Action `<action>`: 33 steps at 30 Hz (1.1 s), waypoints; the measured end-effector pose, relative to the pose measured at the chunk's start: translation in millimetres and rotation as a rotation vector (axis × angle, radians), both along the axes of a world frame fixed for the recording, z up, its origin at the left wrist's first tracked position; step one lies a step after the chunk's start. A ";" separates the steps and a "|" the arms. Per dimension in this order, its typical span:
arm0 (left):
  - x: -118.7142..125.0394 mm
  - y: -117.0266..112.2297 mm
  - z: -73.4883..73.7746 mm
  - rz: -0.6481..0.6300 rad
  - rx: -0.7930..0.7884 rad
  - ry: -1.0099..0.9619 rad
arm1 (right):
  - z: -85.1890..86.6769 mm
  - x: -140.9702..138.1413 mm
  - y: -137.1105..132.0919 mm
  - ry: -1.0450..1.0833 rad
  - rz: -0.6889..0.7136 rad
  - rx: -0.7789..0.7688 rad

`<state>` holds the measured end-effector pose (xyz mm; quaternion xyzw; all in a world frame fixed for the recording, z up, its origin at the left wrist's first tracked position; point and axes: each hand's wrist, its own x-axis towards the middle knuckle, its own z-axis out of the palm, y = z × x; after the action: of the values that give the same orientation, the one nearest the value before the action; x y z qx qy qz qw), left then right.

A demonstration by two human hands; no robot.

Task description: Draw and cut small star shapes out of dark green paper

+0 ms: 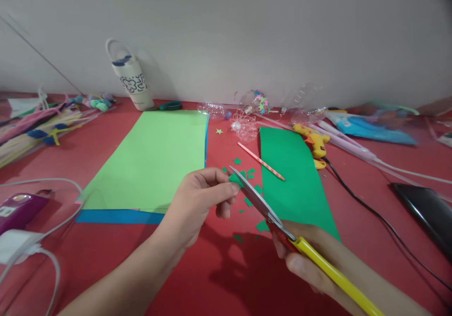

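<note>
Between thumb and forefinger, my left hand (206, 193) pinches a small piece of green paper (237, 179). My right hand (303, 255) grips a pair of scissors (259, 203) with a yellow handle, their blades reaching up and left to the green piece. Beneath them, several green paper scraps (250, 202) and a green paper star (237, 161) lie on the red table. Right of the scraps is a dark green sheet (289, 179), with a patterned pencil (261, 161) across its left edge. A light green sheet (151, 160) lies to the left, over a blue one (120, 216).
A white tumbler (132, 83) stands at the back. A yellow glue gun (314, 141) with a black cord and a dark phone (423, 212) lie at right. Pipe cleaners (35, 123), a purple object (23, 210) and a white charger (19, 246) occupy the left side.
</note>
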<state>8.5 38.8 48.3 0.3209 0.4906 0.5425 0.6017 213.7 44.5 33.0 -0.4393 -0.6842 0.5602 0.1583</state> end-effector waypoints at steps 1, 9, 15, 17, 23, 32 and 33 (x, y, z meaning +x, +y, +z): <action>0.1 -0.1 0.0 -0.001 0.000 -0.003 | -1.0 0.4 0.3 0.008 0.017 -0.018; -0.1 -0.3 -0.2 -0.012 0.004 -0.006 | -2.8 1.0 2.0 0.026 0.055 0.014; 0.1 1.4 -1.5 -0.011 0.007 -0.007 | 3.7 0.1 4.7 -0.021 0.109 0.004; 0.0 1.3 -1.7 -0.012 0.007 -0.008 | 5.5 0.6 5.9 -0.042 0.127 -0.022; -0.1 1.8 -2.1 -0.016 0.015 -0.017 | 9.8 -0.9 4.9 -0.047 0.111 0.001; -0.5 1.2 -3.2 -0.010 0.016 -0.026 | 7.6 1.3 2.9 -0.044 0.096 -0.006; -0.5 1.5 -3.3 -0.007 0.018 -0.028 | 4.4 2.9 4.4 -0.039 0.115 -0.016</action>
<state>8.0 40.3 44.9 0.3206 0.4761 0.5493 0.6073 216.6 48.9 37.4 -0.4111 -0.7068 0.5653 0.1090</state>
